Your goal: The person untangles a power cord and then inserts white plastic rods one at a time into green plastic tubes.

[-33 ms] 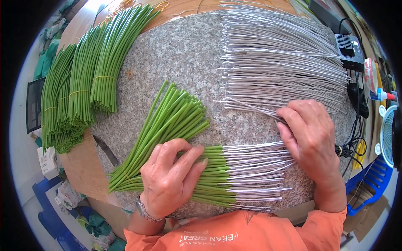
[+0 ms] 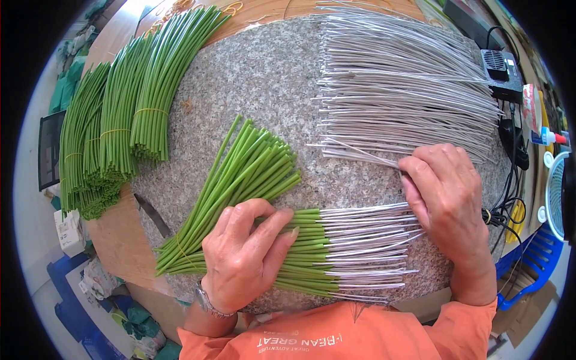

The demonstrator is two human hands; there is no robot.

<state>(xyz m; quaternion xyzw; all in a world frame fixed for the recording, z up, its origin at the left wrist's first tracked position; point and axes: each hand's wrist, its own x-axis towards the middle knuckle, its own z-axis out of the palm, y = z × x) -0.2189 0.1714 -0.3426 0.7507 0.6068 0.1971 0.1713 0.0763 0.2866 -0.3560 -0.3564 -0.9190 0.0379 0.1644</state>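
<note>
My left hand (image 2: 245, 258) rests on a fanned bundle of green plastic tubes (image 2: 225, 171), its fingers curled and closed on the tubes near their right ends. A yellow rubber band circles the bundle toward its left end. Thin silvery wires (image 2: 363, 240) stick out to the right from many of these tubes. My right hand (image 2: 444, 198) is closed in a pinch on a loose wire (image 2: 363, 155) at the lower edge of a wide spread of grey wires (image 2: 408, 90). The pinched wire slants up to the left. My palm and fingers hide its right end.
All this lies on a speckled granite slab (image 2: 252, 66). Banded bundles of green tubes (image 2: 153, 96) stand at the far left, and a dark blade (image 2: 151, 215) lies below them. To the right are a black device (image 2: 501, 72), tangled cables (image 2: 504, 216) and a glue bottle (image 2: 547, 137).
</note>
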